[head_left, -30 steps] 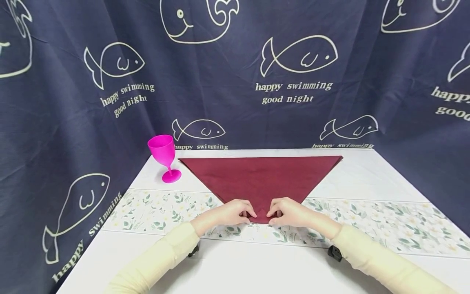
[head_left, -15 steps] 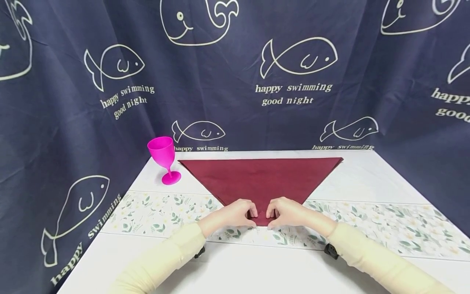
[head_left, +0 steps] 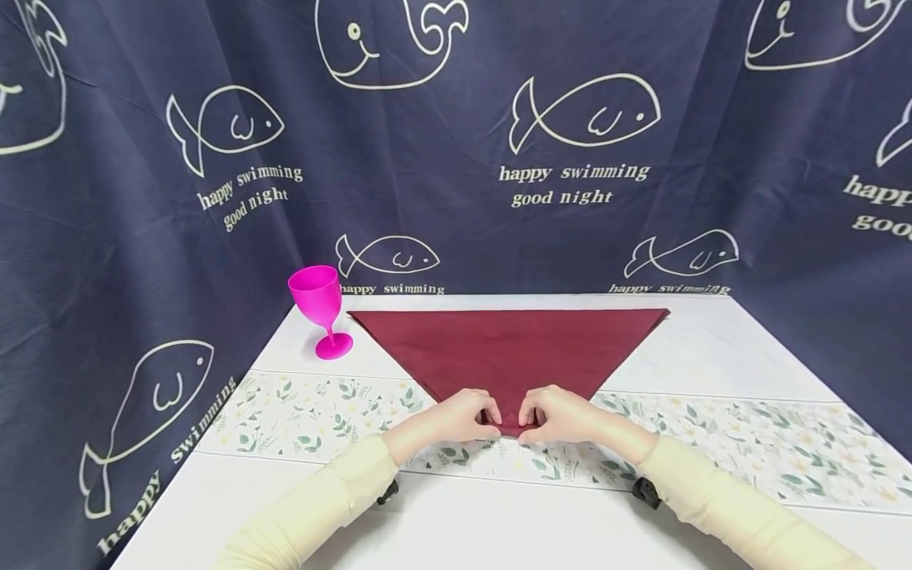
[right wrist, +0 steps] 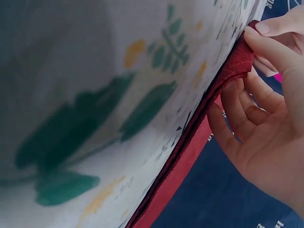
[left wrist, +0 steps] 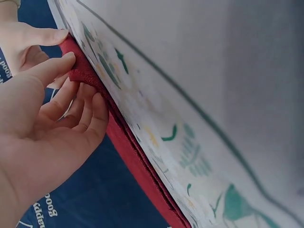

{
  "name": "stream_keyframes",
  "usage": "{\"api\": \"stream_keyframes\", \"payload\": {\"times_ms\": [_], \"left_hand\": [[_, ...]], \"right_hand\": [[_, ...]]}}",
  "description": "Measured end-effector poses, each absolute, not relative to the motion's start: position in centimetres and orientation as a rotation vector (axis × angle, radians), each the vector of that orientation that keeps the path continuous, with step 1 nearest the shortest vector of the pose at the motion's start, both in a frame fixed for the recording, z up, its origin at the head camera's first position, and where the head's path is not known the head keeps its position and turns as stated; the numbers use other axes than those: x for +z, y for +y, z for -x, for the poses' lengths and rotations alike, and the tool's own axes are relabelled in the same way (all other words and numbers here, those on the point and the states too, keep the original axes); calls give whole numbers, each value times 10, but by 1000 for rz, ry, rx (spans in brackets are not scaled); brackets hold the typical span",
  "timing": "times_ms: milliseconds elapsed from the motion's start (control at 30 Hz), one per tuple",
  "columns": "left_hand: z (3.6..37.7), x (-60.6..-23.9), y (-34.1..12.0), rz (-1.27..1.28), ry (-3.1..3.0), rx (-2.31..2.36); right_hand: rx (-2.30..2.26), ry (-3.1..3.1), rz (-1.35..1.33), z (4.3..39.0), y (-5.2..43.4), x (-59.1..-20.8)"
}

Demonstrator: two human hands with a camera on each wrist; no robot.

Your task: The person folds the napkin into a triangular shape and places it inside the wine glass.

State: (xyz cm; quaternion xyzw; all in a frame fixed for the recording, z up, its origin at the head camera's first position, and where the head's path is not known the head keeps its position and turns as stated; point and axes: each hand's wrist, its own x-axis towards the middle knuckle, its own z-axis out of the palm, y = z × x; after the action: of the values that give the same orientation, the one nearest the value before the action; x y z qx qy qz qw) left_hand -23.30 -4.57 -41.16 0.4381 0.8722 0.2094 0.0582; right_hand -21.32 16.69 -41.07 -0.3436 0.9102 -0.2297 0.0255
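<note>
A dark red cloth napkin (head_left: 509, 348) lies on the table, its long straight edge at the back and its sides narrowing toward me. Its near end is turned over into a short folded edge. My left hand (head_left: 466, 415) pinches the left part of that fold, thumb in front and fingers curled behind. The right hand (head_left: 554, 413) mirrors it on the right, with a small gap between the two hands. In the left wrist view, the thumb presses on the thick folded layer (left wrist: 85, 69). The right wrist view shows the fold (right wrist: 237, 61) between thumb and fingers.
A bright pink goblet (head_left: 316, 294) stands upright at the back left, beside the napkin's left corner. The white table (head_left: 456, 522) has a floral band across its middle. A navy curtain (head_left: 442, 190) with fish drawings surrounds the back and sides.
Both thumbs have shifted slightly inward along the napkin's near edge. The napkin's outline and the goblet stay put, and the whole head view has moved a little.
</note>
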Motion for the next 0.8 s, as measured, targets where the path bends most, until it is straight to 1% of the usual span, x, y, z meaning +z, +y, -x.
{"api": "stream_keyframes", "payload": {"times_ms": [367,800], "left_hand": [[236,-415,-46,-1373,2651,659],[239,-418,-45,-1284,2563,870]], "right_hand": [[-780,2797,1248,219,171,-417],[-865,2734,1381,221,170,-419]]}}
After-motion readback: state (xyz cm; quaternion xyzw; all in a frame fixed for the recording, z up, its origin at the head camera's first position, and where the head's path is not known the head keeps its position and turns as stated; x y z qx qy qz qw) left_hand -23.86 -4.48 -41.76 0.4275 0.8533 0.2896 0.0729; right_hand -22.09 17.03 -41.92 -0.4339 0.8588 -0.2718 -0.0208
